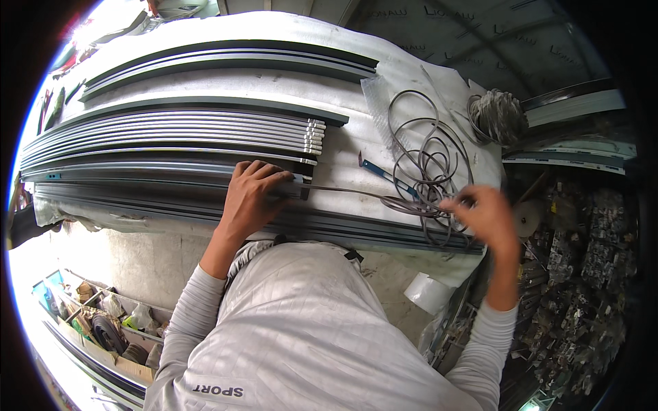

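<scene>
Pressing hand: the left hand lies palm down on the end of a dark metal profile, fingers spread flat over its top, gripping nothing.
Pulling hand: the right hand is blurred; its fingers look curled around the grey rubber strip, though how tightly they close cannot be told.
Strip: it runs taut from the profile end under the left fingertips across to the right hand, then spills into a loose tangle of loops on the white-covered table.
Profile: it lies lengthwise near the table's front edge, its cut end just under the left hand.
Stack: more long profiles lie side by side behind it, ends roughly aligned.
Blue tool: a slim blue-handled tool rests on the cover between the stack and the loops.
Roll: a white tape roll sits below the table edge, near the right forearm.
Box: a compartment box of small parts stands lower left.
</scene>
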`<state>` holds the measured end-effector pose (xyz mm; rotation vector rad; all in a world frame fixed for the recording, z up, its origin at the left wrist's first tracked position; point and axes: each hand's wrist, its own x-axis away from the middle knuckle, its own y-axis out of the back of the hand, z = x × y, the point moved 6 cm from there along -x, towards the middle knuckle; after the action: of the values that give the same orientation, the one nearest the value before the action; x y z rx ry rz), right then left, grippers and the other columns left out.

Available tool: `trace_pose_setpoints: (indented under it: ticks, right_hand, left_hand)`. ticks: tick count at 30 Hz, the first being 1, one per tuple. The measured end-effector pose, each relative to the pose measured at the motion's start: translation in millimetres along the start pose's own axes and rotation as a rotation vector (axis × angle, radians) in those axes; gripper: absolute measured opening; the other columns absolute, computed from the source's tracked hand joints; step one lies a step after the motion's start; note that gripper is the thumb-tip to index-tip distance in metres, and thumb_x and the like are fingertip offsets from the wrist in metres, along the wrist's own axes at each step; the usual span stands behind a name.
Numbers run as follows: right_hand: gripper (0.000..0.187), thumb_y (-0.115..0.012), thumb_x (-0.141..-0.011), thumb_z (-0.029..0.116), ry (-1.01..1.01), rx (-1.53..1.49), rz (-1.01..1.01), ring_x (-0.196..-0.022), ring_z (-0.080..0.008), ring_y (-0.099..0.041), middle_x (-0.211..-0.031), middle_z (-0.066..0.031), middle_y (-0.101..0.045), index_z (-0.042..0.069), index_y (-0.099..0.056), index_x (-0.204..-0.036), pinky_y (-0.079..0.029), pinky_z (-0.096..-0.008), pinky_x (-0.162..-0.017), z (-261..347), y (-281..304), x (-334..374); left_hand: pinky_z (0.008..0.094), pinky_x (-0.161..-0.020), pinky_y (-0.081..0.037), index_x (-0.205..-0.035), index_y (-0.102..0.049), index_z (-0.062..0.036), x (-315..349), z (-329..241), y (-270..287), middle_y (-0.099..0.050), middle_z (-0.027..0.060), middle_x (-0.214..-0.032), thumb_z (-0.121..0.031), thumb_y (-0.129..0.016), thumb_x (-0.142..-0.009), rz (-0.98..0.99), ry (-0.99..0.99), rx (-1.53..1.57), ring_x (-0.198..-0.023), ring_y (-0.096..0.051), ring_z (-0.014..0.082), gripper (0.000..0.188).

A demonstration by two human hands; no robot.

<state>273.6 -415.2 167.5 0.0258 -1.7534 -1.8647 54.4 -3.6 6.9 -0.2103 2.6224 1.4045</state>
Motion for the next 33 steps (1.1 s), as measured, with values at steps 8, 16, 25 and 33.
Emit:
trace_pose_setpoints:
  ticks: [8, 16, 25, 33]
  right_hand:
    - [0.090, -0.108, -0.081, 0.046, -0.017, 0.247, -0.283, -0.143, -0.0406, -0.067, -0.155, -0.0189, -0.066, 0.010, -0.072, -0.155, -0.061, -0.0570, -0.109, 24.6, -101.7, 18.5]
    - [0.026, -0.090, -0.093, 0.011, 0.399, -0.012, -0.528, -0.128, -0.0404, -0.071, -0.115, -0.0129, -0.080, 0.009, -0.089, -0.119, -0.062, -0.0518, -0.108, 48.2, -146.0, 4.4]
    - [0.021, -0.098, -0.099, 0.011, 0.260, -0.495, 0.000, -0.095, -0.0184, -0.079, -0.103, -0.0139, -0.088, -0.001, -0.095, -0.116, -0.058, -0.0350, -0.089, -5.9, 5.3, -35.5]
    - [0.016, -0.084, -0.109, 0.005, 0.516, -0.485, -0.228, -0.112, -0.0216, -0.073, -0.116, -0.0125, -0.078, -0.004, -0.075, -0.119, -0.056, -0.0366, -0.107, 85.6, 46.8, -34.8]
  left_hand:
    - [0.0471, -0.121, -0.053, -0.136, -0.089, -0.0153, -0.5, 0.2, -1.2, -0.086, 0.0052, -0.130, -0.030, -0.103, -0.087, 0.000, -0.013, -0.007, -0.128, -0.077, 0.0297, 0.053]
    - [0.0460, -0.122, -0.053, -0.142, -0.089, -0.0183, -0.7, 7.9, -4.3, -0.087, 0.0051, -0.137, -0.036, -0.102, -0.091, 0.022, -0.038, -0.053, -0.129, -0.077, 0.0283, 0.056]
    - [0.0472, -0.124, -0.052, -0.142, -0.089, -0.0182, 3.7, 7.9, -4.8, -0.088, 0.0058, -0.138, -0.036, -0.103, -0.090, 0.003, -0.022, -0.036, -0.130, -0.077, 0.0280, 0.056]
    - [0.0500, -0.129, -0.049, -0.149, -0.087, -0.0194, 0.0, 2.7, 3.2, -0.085, 0.0067, -0.146, -0.038, -0.102, -0.095, 0.087, 0.048, -0.007, -0.134, -0.076, 0.0283, 0.060]
